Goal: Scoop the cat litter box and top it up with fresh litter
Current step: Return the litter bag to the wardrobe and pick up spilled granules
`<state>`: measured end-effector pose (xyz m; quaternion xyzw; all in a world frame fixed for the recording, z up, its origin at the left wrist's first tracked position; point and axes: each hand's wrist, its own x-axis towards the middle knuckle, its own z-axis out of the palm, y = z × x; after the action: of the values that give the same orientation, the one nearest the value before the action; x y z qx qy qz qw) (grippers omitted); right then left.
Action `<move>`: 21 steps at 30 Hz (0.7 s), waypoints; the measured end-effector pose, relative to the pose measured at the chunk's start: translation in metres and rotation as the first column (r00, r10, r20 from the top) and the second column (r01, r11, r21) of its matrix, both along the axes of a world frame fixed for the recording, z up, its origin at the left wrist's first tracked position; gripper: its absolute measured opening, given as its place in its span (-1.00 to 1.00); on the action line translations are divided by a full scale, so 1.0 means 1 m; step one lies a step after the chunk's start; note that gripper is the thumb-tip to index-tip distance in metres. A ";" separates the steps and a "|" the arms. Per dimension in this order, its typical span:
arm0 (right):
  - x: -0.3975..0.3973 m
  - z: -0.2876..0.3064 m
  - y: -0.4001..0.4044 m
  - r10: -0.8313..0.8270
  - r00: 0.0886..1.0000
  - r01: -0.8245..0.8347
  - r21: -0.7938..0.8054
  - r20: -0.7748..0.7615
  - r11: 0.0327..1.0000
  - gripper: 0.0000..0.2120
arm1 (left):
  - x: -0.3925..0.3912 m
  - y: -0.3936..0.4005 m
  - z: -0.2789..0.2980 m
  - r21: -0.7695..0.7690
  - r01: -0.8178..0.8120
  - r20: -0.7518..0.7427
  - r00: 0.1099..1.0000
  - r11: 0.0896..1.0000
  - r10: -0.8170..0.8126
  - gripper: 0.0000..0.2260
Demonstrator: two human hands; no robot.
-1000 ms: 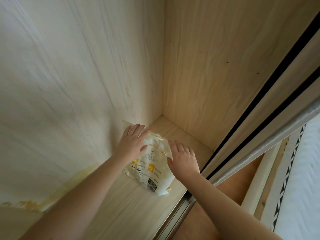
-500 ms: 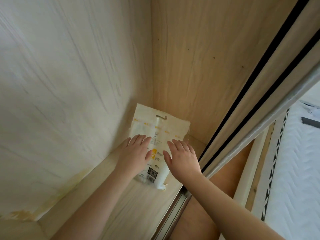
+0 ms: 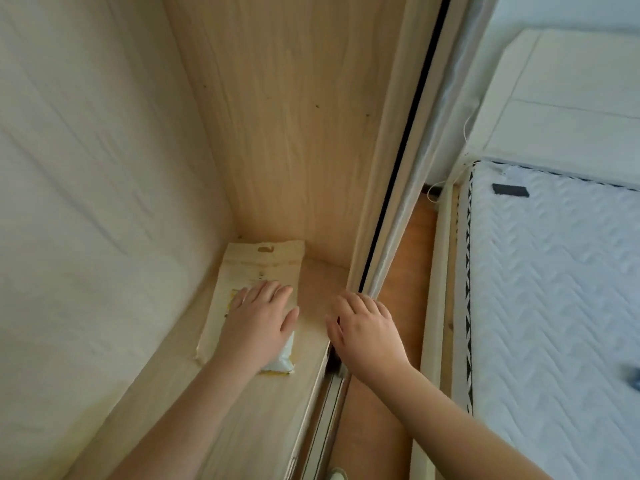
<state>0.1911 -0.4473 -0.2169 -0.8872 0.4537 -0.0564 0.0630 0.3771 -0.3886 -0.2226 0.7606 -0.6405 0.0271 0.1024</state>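
Note:
A pale cream litter bag (image 3: 263, 265) with yellow print lies flat on the wooden floor of a wardrobe (image 3: 263, 420), its top end with the hang hole in the back corner. My left hand (image 3: 258, 323) rests flat on the bag's lower half, fingers spread, not gripping it. My right hand (image 3: 367, 330) hovers off the bag, over the wardrobe's front edge by the sliding door track, fingers apart and holding nothing. No litter box or scoop is in view.
Wardrobe walls (image 3: 287, 126) close in at the left and back. A sliding door (image 3: 391, 188) with a black strip runs along the right. Beyond it lie an orange wood floor (image 3: 412, 244) and a bed with a white quilted mattress (image 3: 554, 306).
The bag went from being held up by both hands to lying flat in the corner. My right hand came off it and moved right to the door track. The view swung right.

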 end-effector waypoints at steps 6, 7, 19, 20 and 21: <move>-0.078 -0.001 0.014 -0.203 0.979 0.203 0.018 0.009 0.979 -0.59 | -0.075 -0.019 -0.005 0.109 0.197 -0.017 0.980 0.974 -0.197 -0.51; -0.093 -0.002 0.017 -0.249 0.969 0.249 0.022 0.006 0.968 -0.55 | -0.089 -0.022 -0.007 0.130 0.233 -0.012 0.972 0.964 -0.233 -0.50; -0.273 0.021 0.115 -0.757 0.652 0.755 0.122 -0.040 0.644 -0.28 | -0.287 -0.011 0.027 0.201 0.632 0.016 0.762 0.749 -0.647 -0.42; -0.289 0.024 0.128 -0.785 0.619 0.783 0.121 -0.042 0.611 -0.24 | -0.302 -0.006 0.030 0.207 0.669 0.016 0.728 0.714 -0.686 -0.41; -0.306 0.027 0.142 -0.810 0.585 0.808 0.117 -0.044 0.577 -0.21 | -0.317 0.000 0.034 0.213 0.702 0.019 0.693 0.680 -0.721 -0.40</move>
<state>-0.1145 -0.3048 -0.1903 -0.5769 0.8100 -0.0568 0.0888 0.0597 -0.3890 -0.1890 0.4555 -0.8895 -0.0371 -0.0004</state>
